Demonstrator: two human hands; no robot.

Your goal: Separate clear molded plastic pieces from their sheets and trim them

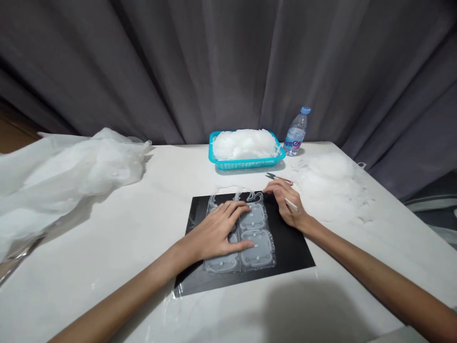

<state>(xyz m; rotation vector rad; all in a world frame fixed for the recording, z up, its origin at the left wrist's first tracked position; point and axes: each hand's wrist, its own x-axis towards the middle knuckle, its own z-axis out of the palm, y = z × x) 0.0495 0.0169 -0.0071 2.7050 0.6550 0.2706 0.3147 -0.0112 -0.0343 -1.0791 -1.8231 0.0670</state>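
Note:
A clear plastic sheet with several rounded-square moulded shapes (256,247) lies on a black mat (291,255). My left hand (221,228) rests flat over its left part, fingers spread, covering some of the shapes. At the sheet's upper right corner is my right hand (287,202), closed around a slim white pen-like tool (292,205). The fingers hide the tool's tip, so its exact kind does not show. Wavy cut-out strips (237,193) run along the sheet's top edge.
Small thread snips (278,179) lie just beyond my right hand. Behind them stand a turquoise basket (246,164) heaped with white fluffy pieces and a water bottle (296,133). Thin clear scraps (332,186) are piled at right; a large translucent bag (82,166) covers the left.

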